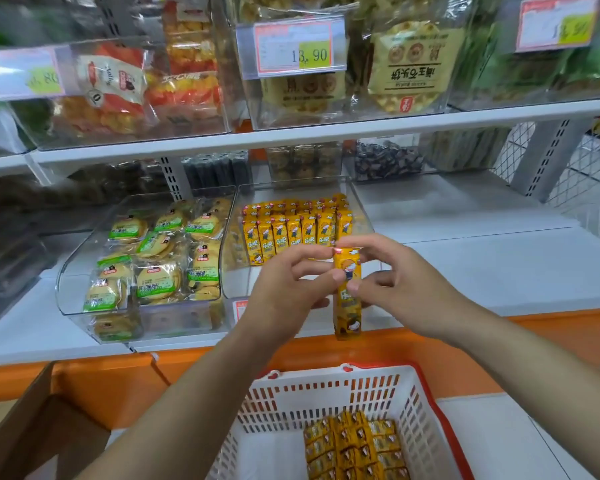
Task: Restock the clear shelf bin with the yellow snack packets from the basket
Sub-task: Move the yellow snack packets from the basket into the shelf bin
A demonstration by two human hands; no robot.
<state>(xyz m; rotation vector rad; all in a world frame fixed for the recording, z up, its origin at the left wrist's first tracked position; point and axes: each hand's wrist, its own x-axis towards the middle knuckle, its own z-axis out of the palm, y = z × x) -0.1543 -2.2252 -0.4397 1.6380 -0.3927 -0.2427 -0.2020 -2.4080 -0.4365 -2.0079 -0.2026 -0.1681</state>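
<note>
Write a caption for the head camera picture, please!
Left hand and right hand pinch one yellow snack packet upright before the clear shelf bin, above the basket.

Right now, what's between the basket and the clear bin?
Head view: the shelf's orange front edge, and above it the left hand and right hand pinching one yellow snack packet.

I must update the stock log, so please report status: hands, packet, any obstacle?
Hands: left hand and right hand pinch one yellow packet, upright before the clear bin. Bin partly filled; more packets in basket. Nothing in the way.
</note>
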